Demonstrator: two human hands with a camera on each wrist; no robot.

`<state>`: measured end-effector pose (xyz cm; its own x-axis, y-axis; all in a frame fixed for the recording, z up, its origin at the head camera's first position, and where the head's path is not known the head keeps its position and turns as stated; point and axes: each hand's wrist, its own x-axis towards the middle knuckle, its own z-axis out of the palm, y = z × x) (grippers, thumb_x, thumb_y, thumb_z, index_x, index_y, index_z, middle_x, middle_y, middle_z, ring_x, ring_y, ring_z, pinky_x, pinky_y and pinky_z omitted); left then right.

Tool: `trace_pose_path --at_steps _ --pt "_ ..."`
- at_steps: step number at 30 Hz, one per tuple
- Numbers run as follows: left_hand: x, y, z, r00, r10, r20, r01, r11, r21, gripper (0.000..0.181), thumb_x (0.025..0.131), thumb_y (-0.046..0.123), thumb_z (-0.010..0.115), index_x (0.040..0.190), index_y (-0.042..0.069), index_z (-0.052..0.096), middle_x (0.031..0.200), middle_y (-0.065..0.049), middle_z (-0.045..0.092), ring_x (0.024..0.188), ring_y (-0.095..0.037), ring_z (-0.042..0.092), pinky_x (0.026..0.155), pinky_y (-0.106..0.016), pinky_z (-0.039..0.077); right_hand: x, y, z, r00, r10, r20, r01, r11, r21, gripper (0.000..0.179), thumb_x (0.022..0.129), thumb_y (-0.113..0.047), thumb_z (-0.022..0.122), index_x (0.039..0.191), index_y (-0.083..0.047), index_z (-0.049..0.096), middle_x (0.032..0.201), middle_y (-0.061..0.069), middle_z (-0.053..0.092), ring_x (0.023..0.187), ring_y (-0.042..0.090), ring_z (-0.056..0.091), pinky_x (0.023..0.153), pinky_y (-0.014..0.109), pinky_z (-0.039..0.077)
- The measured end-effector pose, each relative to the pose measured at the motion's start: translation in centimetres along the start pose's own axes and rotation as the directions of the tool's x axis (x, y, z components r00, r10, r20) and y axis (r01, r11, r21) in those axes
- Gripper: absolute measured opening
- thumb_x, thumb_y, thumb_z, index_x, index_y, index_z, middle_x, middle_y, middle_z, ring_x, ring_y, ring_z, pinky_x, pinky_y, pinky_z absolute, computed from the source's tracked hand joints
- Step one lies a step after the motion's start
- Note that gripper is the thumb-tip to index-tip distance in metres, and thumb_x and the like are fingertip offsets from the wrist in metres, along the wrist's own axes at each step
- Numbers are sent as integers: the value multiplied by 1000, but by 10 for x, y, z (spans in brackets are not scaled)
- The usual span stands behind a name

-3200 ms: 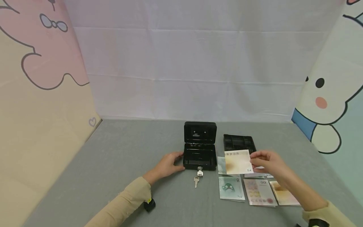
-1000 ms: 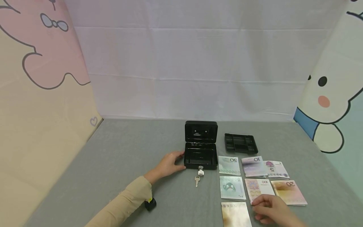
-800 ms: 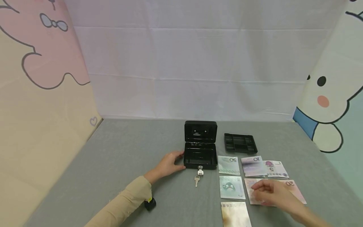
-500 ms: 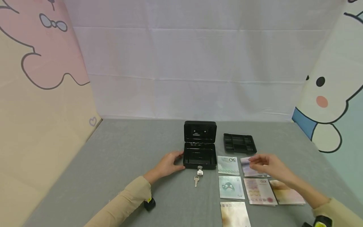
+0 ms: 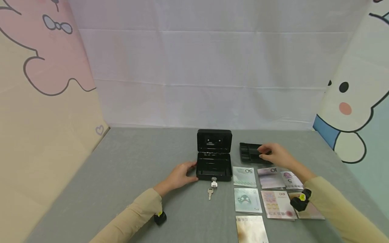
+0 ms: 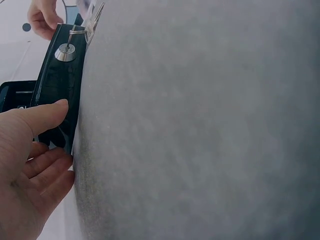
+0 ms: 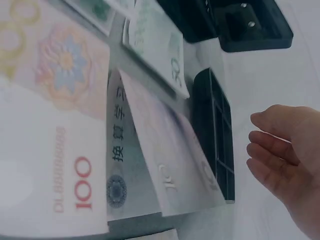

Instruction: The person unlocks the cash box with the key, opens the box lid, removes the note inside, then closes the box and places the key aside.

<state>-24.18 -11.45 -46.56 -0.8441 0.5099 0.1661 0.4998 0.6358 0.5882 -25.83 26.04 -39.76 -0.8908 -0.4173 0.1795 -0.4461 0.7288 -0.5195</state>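
A small black cash box (image 5: 214,165) stands on the table with its lid up; a key is in its front lock and a second key (image 5: 210,193) hangs from it. My left hand (image 5: 179,175) holds the box's left front corner, thumb at the front and fingers along the side, as the left wrist view shows. My right hand (image 5: 278,156) hovers over the right part of a black compartment tray (image 5: 250,153), fingers loosely bent and holding nothing. In the right wrist view the thumb and fingertips (image 7: 257,120) are apart, beside the tray.
Banknotes lie before the tray: a 50 note (image 5: 244,177), a 10 note (image 5: 270,178), a 5 note (image 5: 291,180), a penguin-printed green note (image 5: 248,200), a 100 note (image 5: 278,205) and a tan-white note (image 5: 251,229). My right forearm (image 5: 337,212) partly covers a 20 note.
The right hand has laid the tan-white note at the front and let go. It has since moved back, over the notes, to the tray. The left hand has stayed at the box.
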Motion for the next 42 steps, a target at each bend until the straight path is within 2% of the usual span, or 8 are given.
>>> trace_pose_path --at_steps 9,17,25,33,42 --pt "1 -1 1 1000 -7 4 6 1000 14 58 78 20 72 124 -6 50 120 -18 56 108 -27 55 90 -39 46 11 22 10 1000 0 9 0 1000 -14 22 80 0 65 99 11 62 90 18 64 79 28 60 65 35 51" --pt "1 -3 1 1000 -5 -3 5 1000 17 58 77 20 73 124 -6 50 118 -17 57 107 -26 56 89 -39 46 17 28 19 1000 29 8 -29 999 -28 18 80 1 63 96 10 63 88 18 64 79 28 61 66 37 52" --pt "1 -2 0 1000 -15 3 14 1000 26 58 77 20 73 125 -5 50 119 -17 57 107 -26 55 88 -39 47 22 30 25 999 -39 3 39 986 -162 9 79 4 62 86 6 66 82 17 64 75 29 61 65 40 52" --pt "0 0 0 1000 -12 3 12 999 33 59 77 20 73 124 -6 50 118 -17 57 106 -26 56 88 -38 47 22 27 23 996 -86 -16 82 983 -167 7 78 8 61 84 8 65 81 18 64 72 29 61 63 40 51" --pt "1 0 1 1000 -7 1 7 1000 20 59 77 19 73 124 -6 50 118 -17 57 106 -26 56 88 -39 47 23 15 13 991 -107 -77 93 982 -164 8 78 9 61 84 7 65 80 17 63 71 27 60 62 38 51"
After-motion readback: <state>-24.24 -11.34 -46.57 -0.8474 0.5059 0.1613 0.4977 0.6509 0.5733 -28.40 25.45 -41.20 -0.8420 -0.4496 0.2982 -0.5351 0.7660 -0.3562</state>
